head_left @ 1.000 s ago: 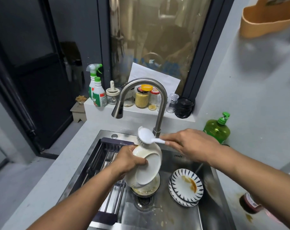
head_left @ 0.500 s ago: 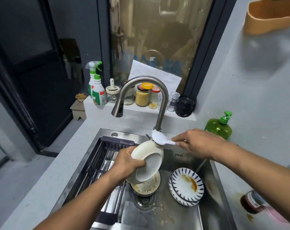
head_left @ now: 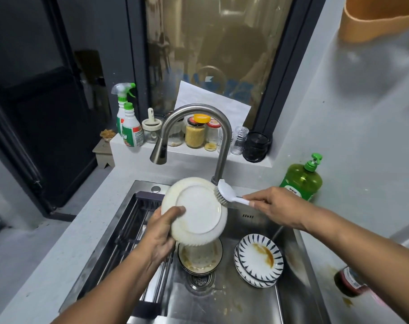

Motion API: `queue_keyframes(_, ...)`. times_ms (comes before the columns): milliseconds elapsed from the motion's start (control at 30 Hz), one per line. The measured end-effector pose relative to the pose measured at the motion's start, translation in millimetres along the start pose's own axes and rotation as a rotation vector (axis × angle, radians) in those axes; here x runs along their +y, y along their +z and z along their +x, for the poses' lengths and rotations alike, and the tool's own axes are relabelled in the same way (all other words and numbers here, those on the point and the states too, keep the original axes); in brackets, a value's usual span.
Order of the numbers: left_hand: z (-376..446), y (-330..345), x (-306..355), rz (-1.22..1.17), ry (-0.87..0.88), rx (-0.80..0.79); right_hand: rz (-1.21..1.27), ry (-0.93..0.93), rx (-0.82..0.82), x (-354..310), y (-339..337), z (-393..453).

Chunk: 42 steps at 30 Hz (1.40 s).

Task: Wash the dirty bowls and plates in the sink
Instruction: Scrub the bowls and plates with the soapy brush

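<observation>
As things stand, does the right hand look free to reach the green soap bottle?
Probably not at once: the right hand is closed on the brush, scrubbing the plate. The path to the soap bottle beside it looks open.

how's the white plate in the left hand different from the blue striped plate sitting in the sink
The white plate is plain with a ribbed rim; the blue striped plate has dark dashes round its rim. The white plate is held up and tilted by the left hand, its underside to the camera, with the brush in the right hand at its edge; the striped plate lies face up on other plates, untouched, with a brown sauce smear. Both are round and over the sink.
</observation>
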<state>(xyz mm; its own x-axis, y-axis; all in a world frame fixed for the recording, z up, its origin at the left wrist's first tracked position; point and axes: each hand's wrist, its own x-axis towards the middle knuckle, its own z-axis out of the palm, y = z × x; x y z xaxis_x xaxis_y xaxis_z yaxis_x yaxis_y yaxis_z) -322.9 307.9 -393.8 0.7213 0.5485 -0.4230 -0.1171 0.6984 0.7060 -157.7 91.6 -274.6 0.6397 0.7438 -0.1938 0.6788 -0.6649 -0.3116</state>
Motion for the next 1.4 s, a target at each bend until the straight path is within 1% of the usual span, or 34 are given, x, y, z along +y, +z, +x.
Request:
queue_keyframes(133, 6, 3, -5, -0.196, -0.063, 0.02, 0.086, 0.01, 0.081, 5, 7, -2)
queue_keyframes(200, 3, 6, -7, -0.26, -0.095, -0.009, 0.272, 0.044, 0.159, 2, 13, -6)
queue_keyframes(267, 0, 9, -13, -0.314, -0.114, -0.072, 0.531, 0.102, 0.21, -6, 20, -8)
queue_keyframes(333, -7, 15, -22, -0.337, -0.149, -0.157, 0.755, 0.168, 0.188, -19, 28, -7)
queue_keyframes(400, -12, 19, -31, -0.363, -0.191, -0.26, 0.861, 0.223, 0.143, -27, 36, -2)
queue_keyframes(467, -17, 20, -34, -0.341, -0.198, -0.354, 0.854, 0.245, 0.113, -28, 38, 1)
queue_keyframes(500, -18, 17, -32, -0.286, -0.18, -0.382, 0.85, 0.238, 0.093, -27, 37, 2)
queue_keyframes(567, -21, 13, -19, -0.069, -0.129, -0.402, 0.842, 0.191, 0.028, -22, 30, 1)
queue_keyframes(633, -19, 13, 3, 0.26, -0.091, -0.395, 0.797, 0.122, -0.069, -21, 17, -2)
queue_keyframes(667, -18, 17, 16, 0.422, -0.076, -0.417, 0.758, 0.075, -0.118, -21, 11, -2)
queue_keyframes(733, -17, 30, 38, 0.686, -0.055, -0.527, 0.613, -0.018, -0.185, -26, 3, 1)
queue_keyframes(800, -17, 46, 44, 0.856, -0.046, -0.631, 0.408, -0.065, -0.2, -32, 0, 5)
queue_keyframes(833, -17, 50, 43, 0.901, -0.03, -0.64, 0.332, -0.074, -0.195, -33, 1, 8)
queue_keyframes(867, -17, 51, 39, 0.907, -0.007, -0.619, 0.301, -0.09, -0.182, -35, 0, 9)
queue_keyframes(933, -16, 48, 29, 0.834, 0.033, -0.526, 0.27, -0.129, -0.127, -34, -2, 8)
queue_keyframes(1000, -14, 42, 23, 0.783, 0.069, -0.421, 0.115, -0.167, -0.022, -33, -8, 5)
queue_keyframes(1100, -11, 33, 17, 0.829, 0.127, -0.323, -0.121, -0.21, 0.083, -28, -14, -1)
queue_keyframes(1267, -11, 27, 12, 0.815, 0.185, -0.194, -0.361, -0.279, 0.086, -39, -16, -11)
queue_keyframes(1333, -13, 25, 9, 0.756, 0.214, -0.17, -0.414, -0.268, 0.101, -41, -18, -13)
queue_keyframes(1400, -15, 22, 9, 0.64, 0.208, -0.136, -0.419, -0.223, 0.119, -33, -22, -13)
